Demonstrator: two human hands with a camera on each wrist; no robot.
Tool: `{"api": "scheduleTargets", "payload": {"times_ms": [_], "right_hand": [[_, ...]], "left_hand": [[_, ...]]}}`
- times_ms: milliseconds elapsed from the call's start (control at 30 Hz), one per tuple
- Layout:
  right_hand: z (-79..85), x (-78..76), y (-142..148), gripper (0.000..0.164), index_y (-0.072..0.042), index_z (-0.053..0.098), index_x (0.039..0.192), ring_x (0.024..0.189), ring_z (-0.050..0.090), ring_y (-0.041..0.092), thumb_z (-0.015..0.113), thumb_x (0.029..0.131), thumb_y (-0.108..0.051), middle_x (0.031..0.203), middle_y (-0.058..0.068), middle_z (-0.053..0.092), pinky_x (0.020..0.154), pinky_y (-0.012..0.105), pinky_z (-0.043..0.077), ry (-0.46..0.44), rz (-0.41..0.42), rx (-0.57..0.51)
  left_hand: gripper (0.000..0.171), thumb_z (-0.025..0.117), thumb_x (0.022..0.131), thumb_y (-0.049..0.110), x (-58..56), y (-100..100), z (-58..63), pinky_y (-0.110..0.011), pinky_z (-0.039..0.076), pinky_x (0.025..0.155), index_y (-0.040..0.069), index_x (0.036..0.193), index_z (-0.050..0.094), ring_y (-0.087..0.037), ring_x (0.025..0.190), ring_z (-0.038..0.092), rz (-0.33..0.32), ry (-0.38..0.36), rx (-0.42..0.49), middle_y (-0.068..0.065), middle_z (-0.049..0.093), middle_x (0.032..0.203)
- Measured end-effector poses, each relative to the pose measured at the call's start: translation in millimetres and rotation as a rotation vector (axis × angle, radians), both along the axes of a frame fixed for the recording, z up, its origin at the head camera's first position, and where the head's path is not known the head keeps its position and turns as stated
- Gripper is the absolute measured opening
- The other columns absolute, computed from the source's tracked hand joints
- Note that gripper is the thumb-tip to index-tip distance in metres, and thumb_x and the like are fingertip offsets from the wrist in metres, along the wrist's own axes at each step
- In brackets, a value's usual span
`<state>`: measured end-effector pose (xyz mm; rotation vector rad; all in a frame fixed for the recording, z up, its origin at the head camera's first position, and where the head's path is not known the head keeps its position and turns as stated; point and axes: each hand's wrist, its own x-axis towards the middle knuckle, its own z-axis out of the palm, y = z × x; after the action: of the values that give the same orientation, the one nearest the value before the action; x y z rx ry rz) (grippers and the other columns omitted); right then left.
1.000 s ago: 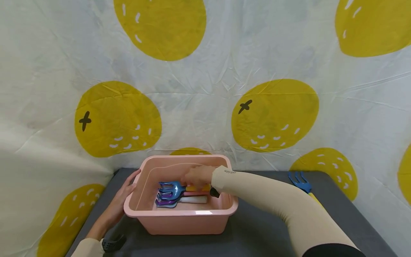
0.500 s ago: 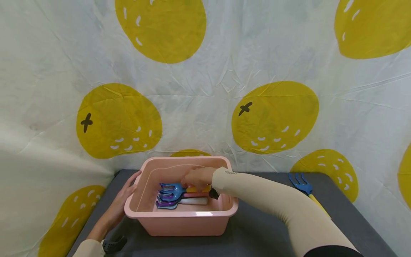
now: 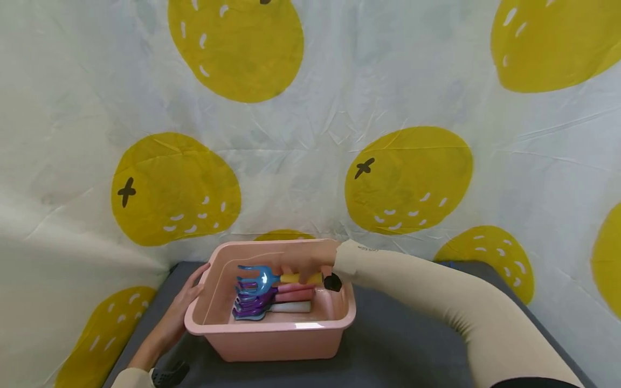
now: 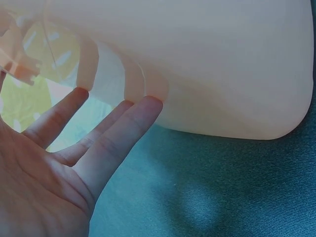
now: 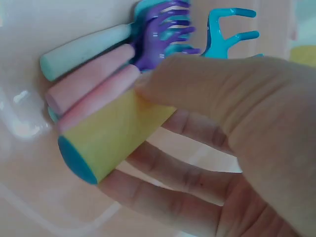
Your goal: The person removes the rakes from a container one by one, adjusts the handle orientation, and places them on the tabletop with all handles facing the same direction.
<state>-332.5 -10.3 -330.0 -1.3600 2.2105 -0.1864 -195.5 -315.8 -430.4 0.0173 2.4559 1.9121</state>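
A pink plastic tub (image 3: 267, 327) stands on the dark table. Inside it, my right hand (image 3: 305, 257) pinches the yellow handle (image 5: 116, 131) of a blue garden hand fork (image 3: 264, 279) between thumb and fingers. The fork is raised a little over the other forks. Beneath and beside it lie purple forks (image 5: 153, 47) with pink handles (image 5: 91, 79), and a light blue fork with a whitish handle (image 3: 291, 307). At the tub's left side, my left hand (image 3: 181, 302) touches the outer wall with its fingers nearly straight, as the left wrist view also shows.
A white cloth with yellow fruit prints (image 3: 291, 188) hangs right behind the table. The dark table top (image 3: 388, 334) extends to the right of the tub. A small blue bit (image 3: 451, 264) shows past my right arm at the back right.
My right hand has lifted the yellow-handled blue fork slightly off the others and moved a bit right. My arm now hides most of the fork on the table's right. The left hand stays on the tub.
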Motion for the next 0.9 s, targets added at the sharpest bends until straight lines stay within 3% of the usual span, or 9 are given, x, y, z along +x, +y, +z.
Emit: {"api": "scheduleTargets", "payload": {"times_ms": [33, 67, 233, 400, 633, 900], "right_hand": [[7.6, -0.3, 5.5, 0.061, -0.021, 0.055, 0.141, 0.101, 0.057, 0.015, 0.079, 0.088, -0.003, 0.122, -0.003, 0.06, 0.073, 0.022, 0.055, 0.121, 0.056, 0.016], [15.5, 1.5, 9.3, 0.058, -0.021, 0.057, 0.136, 0.095, 0.059, 0.014, 0.081, 0.086, -0.005, 0.117, -0.003, 0.062, 0.07, 0.02, 0.055, 0.188, 0.083, 0.034], [55.2, 6.0, 35.2, 0.047, -0.016, 0.061, 0.128, 0.072, 0.066, 0.016, 0.08, 0.086, -0.006, 0.104, 0.004, 0.068, 0.057, 0.027, 0.058, 0.156, 0.025, -0.027], [84.0, 3.6, 66.2, 0.048, -0.017, 0.058, 0.13, 0.069, 0.068, 0.02, 0.079, 0.088, -0.008, 0.107, 0.007, 0.064, 0.056, 0.035, 0.061, 0.084, -0.07, -0.057], [98.3, -0.4, 110.9, 0.049, -0.022, 0.058, 0.129, 0.075, 0.069, 0.02, 0.083, 0.087, -0.014, 0.107, 0.005, 0.065, 0.057, 0.037, 0.061, 0.025, -0.223, -0.126], [96.7, -4.3, 164.2, 0.053, -0.016, 0.055, 0.134, 0.075, 0.072, 0.023, 0.081, 0.089, -0.011, 0.106, 0.009, 0.068, 0.059, 0.039, 0.062, -0.036, -0.377, -0.2]], "left_hand": [[0.061, 0.036, 0.11, 0.047, 0.1, -0.1, -0.1, -0.068, 0.031, 0.113, 0.03, 0.164, 0.014, -0.047, 0.146, 0.026, 0.0, -0.006, -0.005, -0.017, 0.007, 0.17], [0.062, 0.036, 0.11, 0.047, 0.1, -0.2, -0.2, -0.069, 0.03, 0.113, 0.03, 0.165, 0.013, -0.047, 0.147, 0.025, 0.0, -0.008, -0.002, -0.017, 0.007, 0.17], [0.063, 0.036, 0.109, 0.049, -0.3, -0.2, 0.2, -0.07, 0.027, 0.114, 0.031, 0.165, 0.012, -0.047, 0.148, 0.022, -0.002, -0.024, 0.007, -0.016, 0.003, 0.171], [0.063, 0.037, 0.109, 0.047, 0.0, -0.2, 0.3, -0.067, 0.029, 0.115, 0.028, 0.165, 0.013, -0.045, 0.148, 0.024, 0.0, -0.021, 0.005, -0.017, 0.005, 0.17], [0.064, 0.037, 0.109, 0.049, 0.5, -0.5, 0.6, -0.066, 0.03, 0.115, 0.031, 0.165, 0.011, -0.046, 0.148, 0.024, 0.004, -0.038, -0.01, -0.016, 0.003, 0.171], [0.063, 0.036, 0.11, 0.047, 2.5, -0.4, 0.2, -0.067, 0.029, 0.115, 0.029, 0.165, 0.011, -0.046, 0.148, 0.024, -0.007, -0.029, 0.0, -0.018, 0.002, 0.17]]}}
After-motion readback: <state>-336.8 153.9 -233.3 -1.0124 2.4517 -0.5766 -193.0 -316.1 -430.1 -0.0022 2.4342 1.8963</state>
